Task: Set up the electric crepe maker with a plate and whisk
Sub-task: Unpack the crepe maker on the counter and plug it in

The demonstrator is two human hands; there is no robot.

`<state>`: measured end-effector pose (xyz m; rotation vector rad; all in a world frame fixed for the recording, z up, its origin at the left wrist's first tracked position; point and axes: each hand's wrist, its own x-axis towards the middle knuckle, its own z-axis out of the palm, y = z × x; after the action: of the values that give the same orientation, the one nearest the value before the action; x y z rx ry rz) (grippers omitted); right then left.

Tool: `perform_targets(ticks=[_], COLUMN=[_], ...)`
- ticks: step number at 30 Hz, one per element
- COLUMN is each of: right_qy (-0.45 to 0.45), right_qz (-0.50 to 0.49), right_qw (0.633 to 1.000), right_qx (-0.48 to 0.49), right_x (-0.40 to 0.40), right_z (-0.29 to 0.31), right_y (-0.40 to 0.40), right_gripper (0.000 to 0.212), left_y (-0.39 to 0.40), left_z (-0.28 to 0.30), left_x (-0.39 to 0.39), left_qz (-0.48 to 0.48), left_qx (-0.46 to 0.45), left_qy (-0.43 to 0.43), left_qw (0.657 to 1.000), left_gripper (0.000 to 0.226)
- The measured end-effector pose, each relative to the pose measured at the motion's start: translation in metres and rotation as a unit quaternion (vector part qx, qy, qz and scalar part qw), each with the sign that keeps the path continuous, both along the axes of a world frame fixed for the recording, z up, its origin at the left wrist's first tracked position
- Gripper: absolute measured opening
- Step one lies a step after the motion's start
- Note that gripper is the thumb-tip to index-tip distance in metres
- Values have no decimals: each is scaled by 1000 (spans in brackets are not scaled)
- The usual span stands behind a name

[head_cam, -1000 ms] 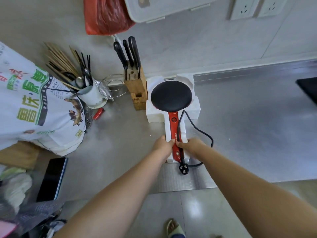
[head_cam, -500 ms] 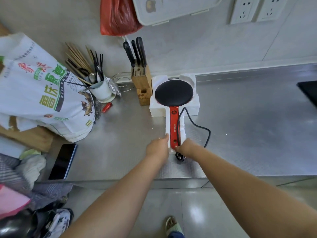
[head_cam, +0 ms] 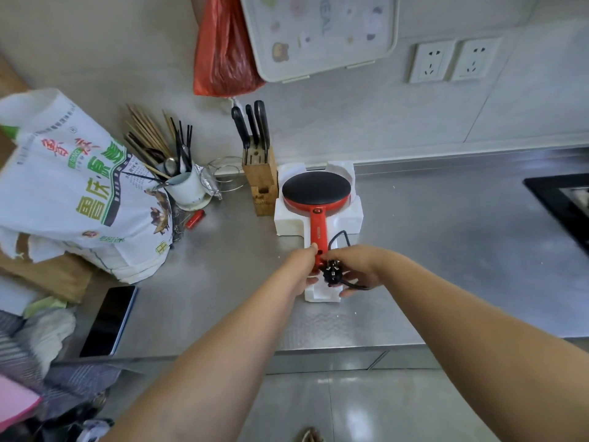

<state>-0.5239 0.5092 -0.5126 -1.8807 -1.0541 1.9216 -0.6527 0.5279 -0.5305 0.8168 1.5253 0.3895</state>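
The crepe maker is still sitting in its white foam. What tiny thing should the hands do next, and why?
Probably lift the crepe maker up out of the foam tray. The left hand is at the red handle's end, the right hand has gathered the plug and cord, so nothing should snag.

Illumination is even, soft and moderately bright, with no hard shadows; only faint shading lies under the knife block [head_cam: 259, 177]. The steel counter [head_cam: 446, 237] to the right of the block carries a broad, diffuse sheen, and the floor [head_cam: 353, 413] below the counter edge shows one small bright reflection of an overhead source. Wide-angle distortion bows the wall seams and counter line well away from the block. The printed sack [head_cam: 73, 189] to its left and the frame margins are softly smeared; the centre is reasonably sharp.
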Motion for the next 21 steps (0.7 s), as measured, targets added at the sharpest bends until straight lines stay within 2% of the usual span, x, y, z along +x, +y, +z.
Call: perform_targets(ticks=[4, 6, 9, 12, 16, 21], right_qy=[73, 82, 75, 54, 62, 104], right_qz=[-109, -166, -170, -137, -153, -158], right_qw=[991, 982, 981, 988, 986, 982], right_qx=[-41, -40, -56, -56, -22, 10], right_x=[-3, -8, -14, -18, -18, -5], right_z=[-13, -20, -23, -25, -33, -30], right_y=[16, 29, 43, 53, 54, 39], right_gripper=[55, 54, 52, 54, 52, 37], left_y=[12, 19, 29, 43, 62, 77], left_z=[-6, -6, -10, -15, -6, 1], left_x=[0, 2, -1, -10, -6, 23], left_qz=[1, 3, 22, 26, 35, -5], left_qx=[27, 21, 12, 29, 2, 1], left_qy=[66, 71, 62, 54, -32, -49], left_qw=[997, 997, 998, 998, 999, 999], left_gripper=[62, 75, 83, 76, 45, 38])
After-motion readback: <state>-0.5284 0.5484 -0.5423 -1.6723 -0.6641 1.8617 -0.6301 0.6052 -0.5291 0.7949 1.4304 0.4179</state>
